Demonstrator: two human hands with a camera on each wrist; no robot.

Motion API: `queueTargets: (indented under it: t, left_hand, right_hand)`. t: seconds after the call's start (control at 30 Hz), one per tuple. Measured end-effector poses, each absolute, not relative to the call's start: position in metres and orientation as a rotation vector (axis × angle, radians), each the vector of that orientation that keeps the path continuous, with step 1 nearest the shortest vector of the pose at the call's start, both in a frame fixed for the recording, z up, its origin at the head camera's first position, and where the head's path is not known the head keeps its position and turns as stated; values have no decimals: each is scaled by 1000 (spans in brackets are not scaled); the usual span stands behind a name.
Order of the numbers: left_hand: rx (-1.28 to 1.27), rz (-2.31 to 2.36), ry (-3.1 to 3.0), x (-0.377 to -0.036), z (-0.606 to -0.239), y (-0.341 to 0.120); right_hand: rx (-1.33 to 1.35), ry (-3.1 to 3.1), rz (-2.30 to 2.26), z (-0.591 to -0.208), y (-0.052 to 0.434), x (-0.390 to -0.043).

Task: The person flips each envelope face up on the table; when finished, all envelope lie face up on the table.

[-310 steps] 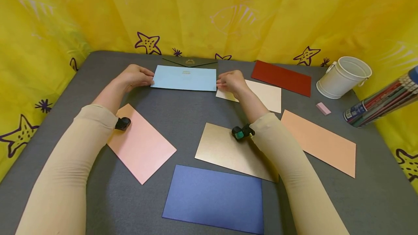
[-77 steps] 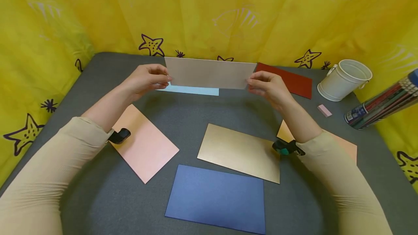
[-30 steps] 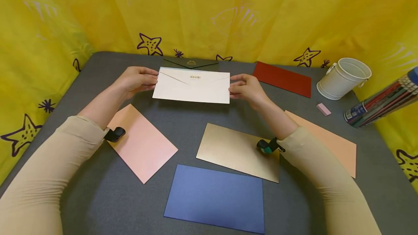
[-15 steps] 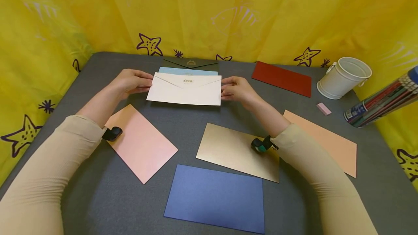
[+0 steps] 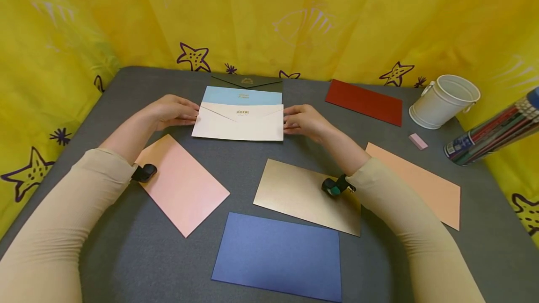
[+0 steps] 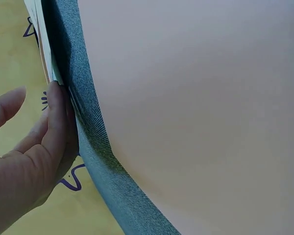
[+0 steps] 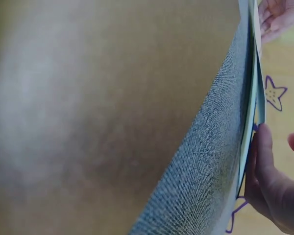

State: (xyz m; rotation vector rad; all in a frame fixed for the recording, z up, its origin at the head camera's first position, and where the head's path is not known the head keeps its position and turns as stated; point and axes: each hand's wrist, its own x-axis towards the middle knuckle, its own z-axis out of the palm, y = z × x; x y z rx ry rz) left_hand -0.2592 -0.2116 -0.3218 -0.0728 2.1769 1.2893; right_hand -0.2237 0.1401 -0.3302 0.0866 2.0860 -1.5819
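A cream envelope [image 5: 236,125], flap side up with a small printed mark, overlaps the lower part of a light blue envelope [image 5: 243,92]. Behind them a dark green envelope [image 5: 246,80] shows only its flap end. My left hand [image 5: 172,111] touches the cream envelope's left edge with extended fingers; in the left wrist view its thumb stands apart from them. At the opposite edge are the fingertips of my right hand [image 5: 306,123], whose thumb is also held away in the right wrist view.
A pink envelope [image 5: 183,186] lies at left, with gold [image 5: 294,191] and blue [image 5: 278,256] envelopes nearer the front. Rightward are a peach envelope [image 5: 425,186], a red envelope [image 5: 364,102], an eraser [image 5: 418,141], a white bucket [image 5: 442,102] and a tube of pencils [image 5: 497,125].
The cream envelope, earlier right of the light blue one, was lifted, tilted up and turned to its flap side. It has since come down over the light blue envelope; both thumbs now stand off it.
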Motion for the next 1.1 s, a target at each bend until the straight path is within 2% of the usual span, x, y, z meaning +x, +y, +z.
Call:
queueTargets:
  t: [1.1]
  left_hand:
    - [-21, 1237, 2213, -260, -326, -214]
  right_hand:
    - [51, 2068, -1503, -334, 137, -226]
